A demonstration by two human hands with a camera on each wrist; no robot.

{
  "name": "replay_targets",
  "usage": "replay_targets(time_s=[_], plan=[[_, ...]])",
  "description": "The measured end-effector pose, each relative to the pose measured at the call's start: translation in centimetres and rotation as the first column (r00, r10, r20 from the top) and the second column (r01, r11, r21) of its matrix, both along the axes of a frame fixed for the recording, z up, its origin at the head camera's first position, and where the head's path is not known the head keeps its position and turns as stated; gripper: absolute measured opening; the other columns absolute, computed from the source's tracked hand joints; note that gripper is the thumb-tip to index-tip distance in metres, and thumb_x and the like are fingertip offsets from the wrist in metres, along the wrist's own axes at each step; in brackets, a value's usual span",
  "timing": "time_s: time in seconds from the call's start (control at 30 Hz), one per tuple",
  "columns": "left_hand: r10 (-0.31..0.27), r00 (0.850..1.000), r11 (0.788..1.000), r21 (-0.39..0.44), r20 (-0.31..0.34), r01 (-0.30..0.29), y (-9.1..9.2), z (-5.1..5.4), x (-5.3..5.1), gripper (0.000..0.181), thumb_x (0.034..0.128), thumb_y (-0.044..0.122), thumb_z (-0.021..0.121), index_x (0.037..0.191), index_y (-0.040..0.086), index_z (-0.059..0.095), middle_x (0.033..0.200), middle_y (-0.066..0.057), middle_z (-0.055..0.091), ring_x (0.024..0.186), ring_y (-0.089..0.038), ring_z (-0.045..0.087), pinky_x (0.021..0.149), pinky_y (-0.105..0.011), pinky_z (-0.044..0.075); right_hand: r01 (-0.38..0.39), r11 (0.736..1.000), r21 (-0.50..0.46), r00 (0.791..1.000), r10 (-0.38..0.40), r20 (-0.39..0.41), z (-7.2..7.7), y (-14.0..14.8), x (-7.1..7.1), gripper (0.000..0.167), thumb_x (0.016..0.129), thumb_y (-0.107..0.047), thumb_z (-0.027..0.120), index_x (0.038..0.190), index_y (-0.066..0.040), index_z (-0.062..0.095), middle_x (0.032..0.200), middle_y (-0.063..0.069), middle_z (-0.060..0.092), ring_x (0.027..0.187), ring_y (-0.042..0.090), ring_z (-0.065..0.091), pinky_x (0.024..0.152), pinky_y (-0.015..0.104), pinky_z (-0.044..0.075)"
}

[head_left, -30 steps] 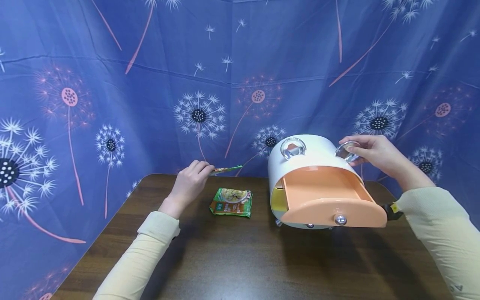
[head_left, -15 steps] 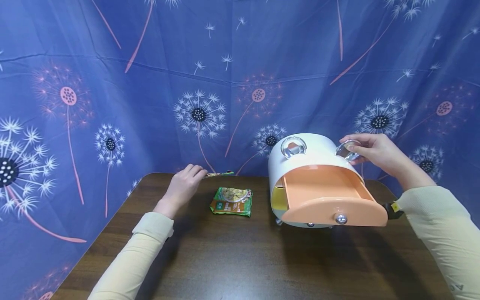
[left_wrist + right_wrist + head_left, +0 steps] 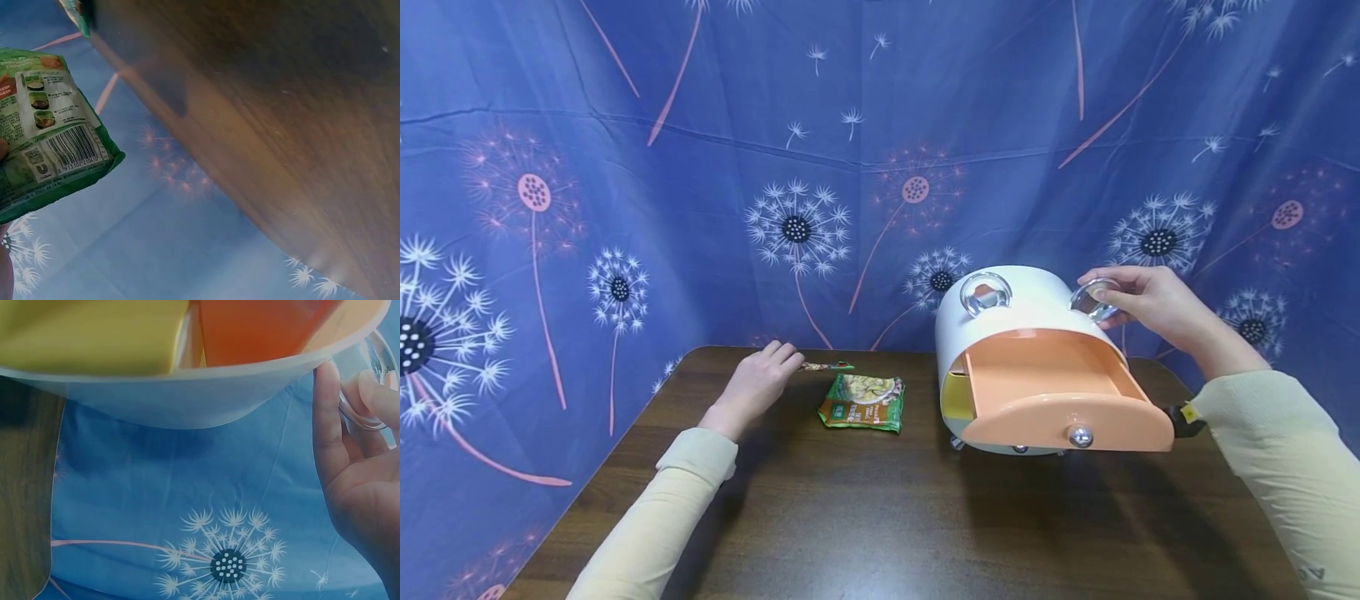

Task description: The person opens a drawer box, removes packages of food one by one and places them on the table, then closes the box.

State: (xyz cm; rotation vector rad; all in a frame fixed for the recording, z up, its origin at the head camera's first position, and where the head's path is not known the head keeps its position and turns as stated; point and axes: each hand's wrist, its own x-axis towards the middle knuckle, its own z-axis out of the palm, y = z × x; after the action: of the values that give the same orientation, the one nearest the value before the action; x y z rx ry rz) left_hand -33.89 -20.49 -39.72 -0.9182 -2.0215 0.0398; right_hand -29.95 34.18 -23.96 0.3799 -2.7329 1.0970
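In the head view my left hand (image 3: 754,382) pinches a green seasoning packet (image 3: 827,366), seen edge-on above the far left of the table. The left wrist view shows that packet's printed back (image 3: 56,134) with a barcode. A second green and orange packet (image 3: 861,403), with a food picture, lies flat on the table just right of this hand. My right hand (image 3: 1159,307) grips the right-hand silver ring (image 3: 1093,300) on top of a white rounded storage box (image 3: 1037,292). The box's peach drawer (image 3: 1067,423) is pulled out, with no contents visible inside.
A dark wooden table (image 3: 865,517) carries everything. Another silver ring (image 3: 986,294) sits on the box's left top. Part of a yellow inner piece (image 3: 957,398) shows beside the drawer. A blue dandelion-print curtain (image 3: 820,83) hangs behind the table.
My left hand has moved left and lower with the packet in its grip. The right hand, box, drawer and second packet have stayed in place.
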Motion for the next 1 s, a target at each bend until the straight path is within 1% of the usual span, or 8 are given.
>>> replay_targets(time_s=[0.13, 0.3, 0.47, 0.6, 0.7, 0.83, 1.0], plan=[[0.013, 1.0, 1.0, -0.009, 0.027, -0.013, -0.5, -0.3, 0.0, 0.02, 0.0761, -0.009, 0.056, 0.087, 0.007, 0.061, 0.084, -0.006, 0.058, 0.075, -0.026, 0.055, 0.054, -0.036, 0.048, 0.002, 1.0, 0.0, 1.0, -0.002, -0.006, 0.0, 0.0, 0.0, 0.038, 0.094, -0.028, 0.057, 0.127, -0.01, 0.055, 0.09, -0.016, 0.067, 0.081, 0.004, 0.065, 0.069, 0.029, 0.056], [0.03, 0.998, 0.999, -0.021, 0.048, -0.029, -1.2, -0.8, -0.2, 0.024, 0.0738, -0.01, 0.059, 0.089, 0.008, 0.062, 0.086, -0.005, 0.06, 0.076, -0.026, 0.056, 0.054, -0.036, 0.049, -0.002, 1.0, -0.004, 1.0, 0.002, -0.005, 0.0, 0.0, -0.1, 0.038, 0.094, -0.028, 0.057, 0.128, -0.01, 0.055, 0.09, -0.016, 0.067, 0.082, 0.004, 0.065, 0.069, 0.029, 0.056], [0.044, 0.995, 0.998, -0.04, 0.088, -0.041, -1.7, -1.3, -0.4, 0.027, 0.0711, -0.011, 0.062, 0.09, 0.008, 0.061, 0.087, -0.006, 0.06, 0.079, -0.026, 0.057, 0.053, -0.037, 0.049, 0.001, 1.0, 0.006, 1.0, -0.001, -0.001, 0.0, 0.1, -0.1, 0.039, 0.094, -0.027, 0.056, 0.129, -0.01, 0.054, 0.092, -0.014, 0.067, 0.081, 0.005, 0.066, 0.068, 0.028, 0.056], [0.045, 0.993, 0.998, -0.053, 0.105, -0.04, -2.0, -1.6, -0.6, 0.025, 0.0727, -0.009, 0.063, 0.09, 0.009, 0.061, 0.087, -0.006, 0.059, 0.079, -0.026, 0.057, 0.053, -0.038, 0.049, -0.001, 1.0, 0.004, 1.0, 0.001, 0.005, -0.1, 0.2, -0.2, 0.039, 0.094, -0.028, 0.056, 0.129, -0.01, 0.054, 0.092, -0.014, 0.068, 0.081, 0.005, 0.066, 0.068, 0.027, 0.056], [0.048, 0.992, 0.998, -0.057, 0.12, -0.041, -2.1, -1.8, -0.6, 0.021, 0.0749, -0.008, 0.061, 0.089, 0.009, 0.06, 0.087, -0.007, 0.06, 0.078, -0.027, 0.058, 0.051, -0.039, 0.049, -0.005, 1.0, -0.003, 1.0, 0.005, 0.001, -0.1, 0.2, -0.2, 0.04, 0.094, -0.03, 0.057, 0.128, -0.01, 0.054, 0.092, -0.015, 0.068, 0.082, 0.003, 0.065, 0.068, 0.028, 0.056], [0.067, 0.984, 0.996, -0.063, 0.166, -0.057, -2.2, -2.0, -0.7, 0.02, 0.0766, -0.006, 0.059, 0.089, 0.009, 0.059, 0.087, -0.007, 0.06, 0.077, -0.028, 0.058, 0.049, -0.039, 0.047, -0.01, 1.0, -0.007, 1.0, 0.01, -0.007, -0.1, 0.1, -0.2, 0.042, 0.093, -0.033, 0.058, 0.128, -0.01, 0.055, 0.092, -0.018, 0.067, 0.084, 0.001, 0.064, 0.068, 0.029, 0.056], [0.1, 0.968, 0.994, -0.076, 0.231, -0.084, -2.3, -2.2, -0.8, 0.019, 0.0781, -0.005, 0.061, 0.086, 0.012, 0.058, 0.085, -0.005, 0.059, 0.076, -0.026, 0.059, 0.05, -0.039, 0.047, -0.008, 1.0, -0.011, 1.0, 0.008, -0.003, 0.0, 0.1, -0.1, 0.042, 0.092, -0.032, 0.058, 0.128, -0.01, 0.055, 0.092, -0.02, 0.066, 0.083, 0.002, 0.064, 0.069, 0.031, 0.056]])
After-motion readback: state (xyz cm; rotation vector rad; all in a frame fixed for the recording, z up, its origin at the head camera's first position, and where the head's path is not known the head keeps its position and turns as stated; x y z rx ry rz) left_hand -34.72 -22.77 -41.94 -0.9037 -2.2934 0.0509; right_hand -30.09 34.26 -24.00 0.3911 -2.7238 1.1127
